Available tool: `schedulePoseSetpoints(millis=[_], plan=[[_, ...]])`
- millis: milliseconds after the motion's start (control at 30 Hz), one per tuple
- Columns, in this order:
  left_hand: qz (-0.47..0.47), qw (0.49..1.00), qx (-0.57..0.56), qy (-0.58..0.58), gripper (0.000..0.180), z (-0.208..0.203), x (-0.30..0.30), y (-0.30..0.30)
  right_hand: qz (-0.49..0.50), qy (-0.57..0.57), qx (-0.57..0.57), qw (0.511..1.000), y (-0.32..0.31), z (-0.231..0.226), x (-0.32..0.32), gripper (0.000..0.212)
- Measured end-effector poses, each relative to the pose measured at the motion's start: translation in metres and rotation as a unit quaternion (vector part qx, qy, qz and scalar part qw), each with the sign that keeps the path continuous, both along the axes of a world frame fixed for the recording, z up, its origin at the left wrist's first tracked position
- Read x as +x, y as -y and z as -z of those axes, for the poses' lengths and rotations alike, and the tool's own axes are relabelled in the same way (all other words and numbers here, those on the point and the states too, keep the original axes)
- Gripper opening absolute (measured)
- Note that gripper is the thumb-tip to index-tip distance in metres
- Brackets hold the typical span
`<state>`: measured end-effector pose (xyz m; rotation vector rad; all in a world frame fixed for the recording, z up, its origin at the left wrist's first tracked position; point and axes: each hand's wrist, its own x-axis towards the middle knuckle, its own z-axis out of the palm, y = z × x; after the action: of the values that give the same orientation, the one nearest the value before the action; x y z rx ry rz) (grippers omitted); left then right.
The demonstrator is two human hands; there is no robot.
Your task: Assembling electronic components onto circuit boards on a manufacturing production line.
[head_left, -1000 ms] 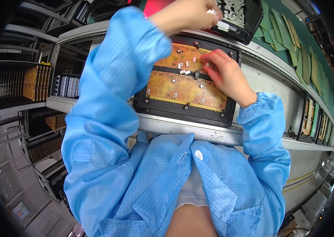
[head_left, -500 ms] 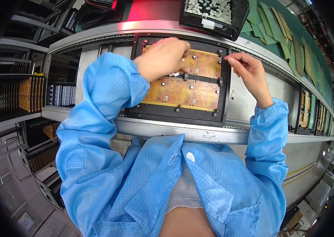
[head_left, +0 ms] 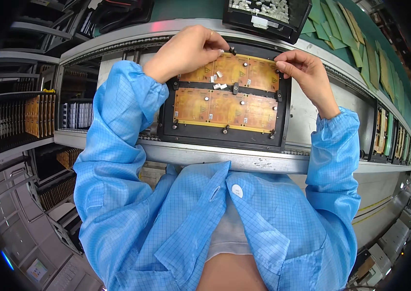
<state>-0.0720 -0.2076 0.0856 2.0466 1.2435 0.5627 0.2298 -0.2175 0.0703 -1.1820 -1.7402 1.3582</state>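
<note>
A black carrier frame (head_left: 225, 139) holds two rows of orange-brown circuit boards, an upper row (head_left: 262, 73) and a lower row (head_left: 226, 107). My left hand (head_left: 186, 51) is over the upper row's far left part, its thumb and fingertips closed on a small white connector (head_left: 220, 51), partly hidden. Several loose white connectors (head_left: 219, 86) lie below that hand, on the upper boards and the dark bar between the rows. At the frame's far right corner, my right hand (head_left: 307, 77) has thumb and forefinger pinched together; anything between them is hidden.
A black bin (head_left: 263, 26) of white connectors stands beyond the rail. Green sheets (head_left: 339, 29) lie at the far right. The metal front rail (head_left: 225, 159) runs before me. Boards stand in racks (head_left: 39, 114) at the left, and more upright boards (head_left: 380, 131) are at the right.
My left hand has moved up and away from the middle bar, uncovering the loose connectors. My right hand stays near the right edge, still pinched. The red glow beyond the rail has shrunk.
</note>
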Motion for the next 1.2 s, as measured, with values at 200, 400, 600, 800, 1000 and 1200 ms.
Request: schedulePoseSetpoints(millis=[200,400,600,800,1000,1200], plan=[[0.026,0.985,0.159,-0.059,0.021,0.015,0.014,0.000,0.029,0.014,0.008,0.999,0.003,-0.001,-0.014,0.023],[0.034,0.976,0.204,-0.067,0.017,0.023,0.015,-0.003,0.022,0.024,0.069,0.997,0.006,0.001,-0.010,0.024],[0.032,0.983,0.173,-0.052,0.015,0.026,0.017,-0.002,0.053,0.035,0.076,0.995,0.010,0.010,-0.002,0.025],[0.050,0.974,0.215,-0.050,0.014,0.033,0.017,-0.002,0.043,0.046,0.122,0.991,0.009,0.005,-0.007,0.017],[0.074,0.964,0.247,-0.066,0.016,0.030,0.008,-0.001,-0.017,0.226,0.333,0.915,-0.002,0.005,-0.023,0.018],[0.053,0.980,0.179,-0.067,0.022,0.008,0.003,0.023,-0.036,0.253,0.406,0.878,-0.008,0.010,-0.034,0.021]])
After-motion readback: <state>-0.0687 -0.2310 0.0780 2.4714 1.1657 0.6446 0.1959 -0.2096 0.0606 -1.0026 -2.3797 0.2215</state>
